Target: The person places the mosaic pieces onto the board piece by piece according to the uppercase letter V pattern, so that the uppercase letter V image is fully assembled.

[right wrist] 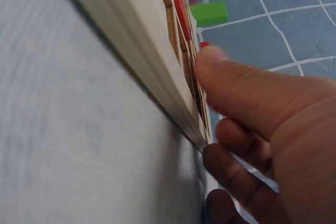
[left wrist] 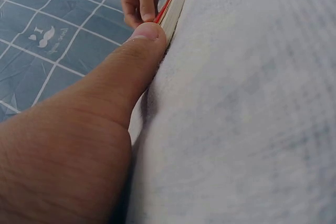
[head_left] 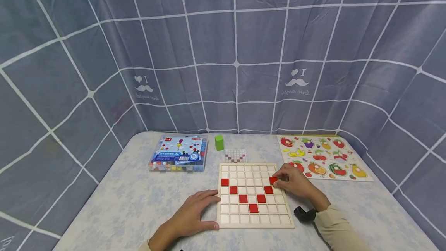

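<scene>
A wooden grid board lies flat on the table, its cells filled with pale tiles. Several red tiles form a V across it. At the board's right side, my right hand pinches a red tile between thumb and fingers, over the upper end of the V's right arm. In the right wrist view only a sliver of that tile shows past the thumb. My left hand rests beside the board, fairly straight fingers and thumb touching its left edge.
Behind the board lies a small card printed with a red V grid, near a green block. A clear box of colourful parts stands back left. A fruit puzzle board lies back right. Near the right sleeve is a black object.
</scene>
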